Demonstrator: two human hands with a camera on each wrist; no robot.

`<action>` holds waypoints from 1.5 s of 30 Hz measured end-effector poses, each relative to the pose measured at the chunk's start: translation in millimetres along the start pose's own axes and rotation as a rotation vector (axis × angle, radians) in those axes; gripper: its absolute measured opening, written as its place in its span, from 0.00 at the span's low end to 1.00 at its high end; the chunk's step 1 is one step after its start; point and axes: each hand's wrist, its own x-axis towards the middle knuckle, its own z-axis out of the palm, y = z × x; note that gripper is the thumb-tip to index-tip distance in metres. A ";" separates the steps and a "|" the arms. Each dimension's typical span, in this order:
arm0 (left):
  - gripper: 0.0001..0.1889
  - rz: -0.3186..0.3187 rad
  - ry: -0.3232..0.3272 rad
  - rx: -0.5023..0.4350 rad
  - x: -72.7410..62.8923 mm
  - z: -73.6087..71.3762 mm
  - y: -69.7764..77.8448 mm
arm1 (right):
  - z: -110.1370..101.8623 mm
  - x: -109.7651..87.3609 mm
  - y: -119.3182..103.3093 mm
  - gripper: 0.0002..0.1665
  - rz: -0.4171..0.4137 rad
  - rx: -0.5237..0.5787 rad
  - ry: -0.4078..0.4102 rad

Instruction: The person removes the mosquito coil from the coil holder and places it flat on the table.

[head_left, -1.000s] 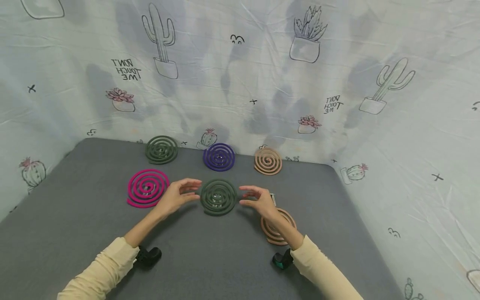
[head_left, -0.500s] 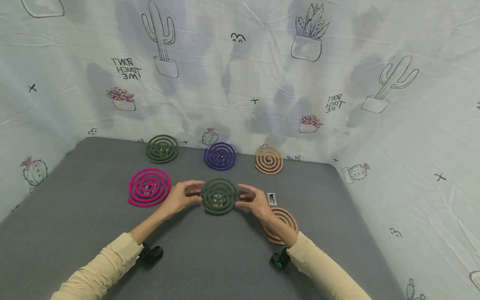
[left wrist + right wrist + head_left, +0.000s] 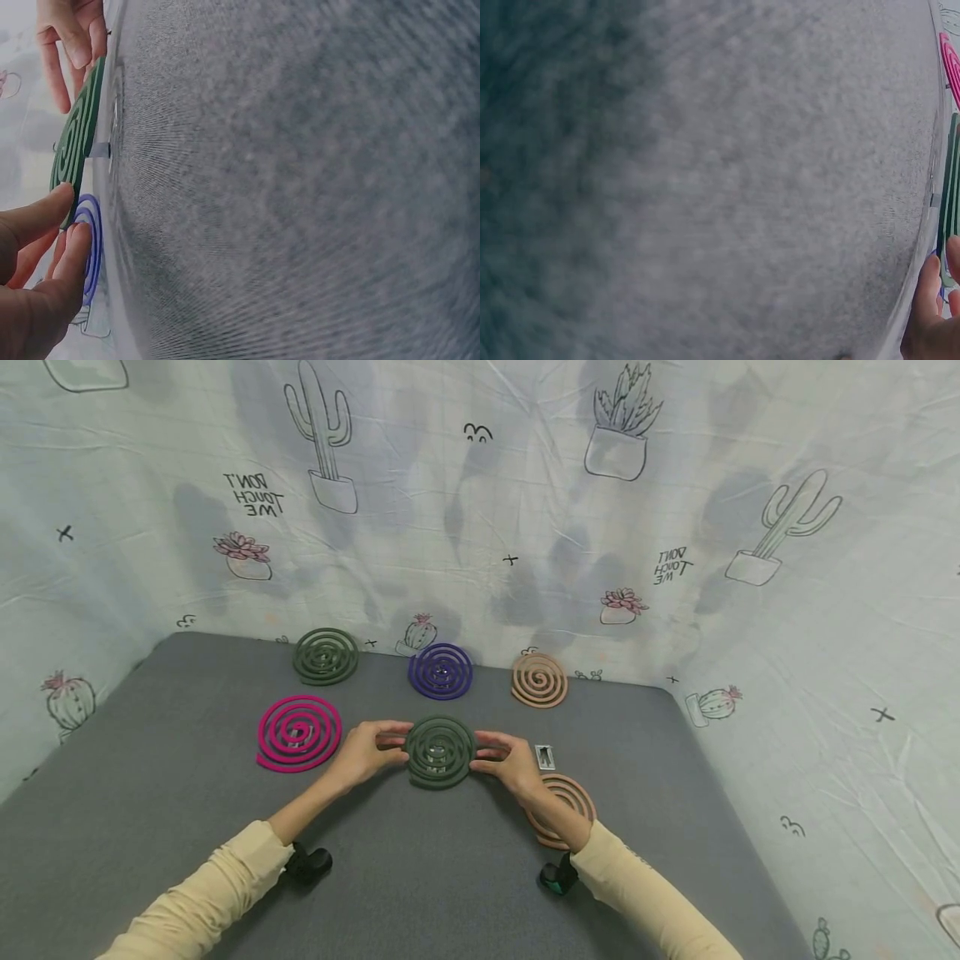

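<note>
A dark green mosquito coil (image 3: 440,752) stands level on a small metal stand in the middle of the table. Its left rim is pinched by my left hand (image 3: 360,756), and its right rim by my right hand (image 3: 517,768). In the left wrist view, the left hand (image 3: 37,292) has its thumb on top of the coil (image 3: 77,127) and fingers lower down. The right wrist view cuts off most of the right hand (image 3: 934,322), whose thumb lies against the coil's near end. Part of the stand shows below the coil in the left wrist view.
Behind lie another green coil (image 3: 326,657), a purple coil (image 3: 441,672) and a tan coil (image 3: 539,681). A pink coil (image 3: 299,733) is left. By the right forearm are a metal stand (image 3: 545,757) and a second tan coil (image 3: 573,793), partly covered. Printed cloth (image 3: 420,527) encloses the table.
Both hands have come inward from just outside the green coil's rim and now pinch it on either side. The coil has stayed about where it was.
</note>
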 end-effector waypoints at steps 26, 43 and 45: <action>0.26 -0.047 -0.012 0.015 3.5 2.0 -2.3 | -0.9 1.2 5.2 0.37 -0.042 -0.050 -0.092; 0.28 -0.094 -0.024 -0.033 5.3 1.3 -3.6 | 2.8 2.4 -0.2 0.39 -0.065 -0.006 -0.094; 0.28 -0.093 -0.029 -0.033 5.8 1.3 -3.8 | 3.1 3.8 1.5 0.39 -0.071 -0.009 -0.092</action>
